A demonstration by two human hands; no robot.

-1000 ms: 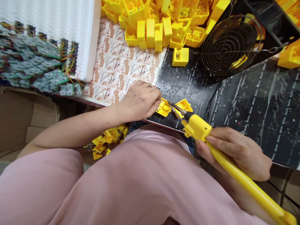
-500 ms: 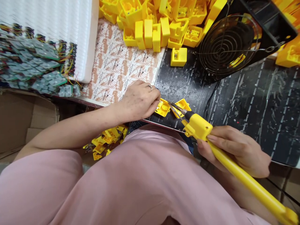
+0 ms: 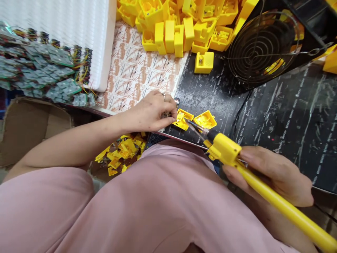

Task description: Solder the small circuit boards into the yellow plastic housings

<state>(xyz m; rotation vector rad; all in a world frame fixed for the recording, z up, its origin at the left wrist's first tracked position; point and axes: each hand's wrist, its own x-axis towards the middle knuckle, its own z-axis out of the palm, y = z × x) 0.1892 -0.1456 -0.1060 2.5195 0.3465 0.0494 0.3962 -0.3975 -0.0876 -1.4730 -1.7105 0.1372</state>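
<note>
My right hand (image 3: 273,174) grips a yellow soldering tool (image 3: 226,147) with a dark collar and thin metal tips. Those tips reach over a small open yellow case (image 3: 183,118) at the table's front edge. Beside the case, on its left, my left hand (image 3: 155,110) has its fingers pinched around something small, mostly hidden by them. A small round part (image 3: 176,101) shows just past the fingertips. To the right of the case lies a second yellow shell (image 3: 205,120), partly behind the tool.
Yellow cases (image 3: 168,35) are heaped at the back, one (image 3: 204,62) standing apart. A black fan (image 3: 260,49) is at the back right. Circuit boards (image 3: 39,66) lie on white foam (image 3: 101,52) at left. Yellow pieces (image 3: 122,153) sit below the table edge.
The view has shifted slightly. My left hand has drawn back a little from the case, uncovering the round part. The tool tips have moved left over the case.
</note>
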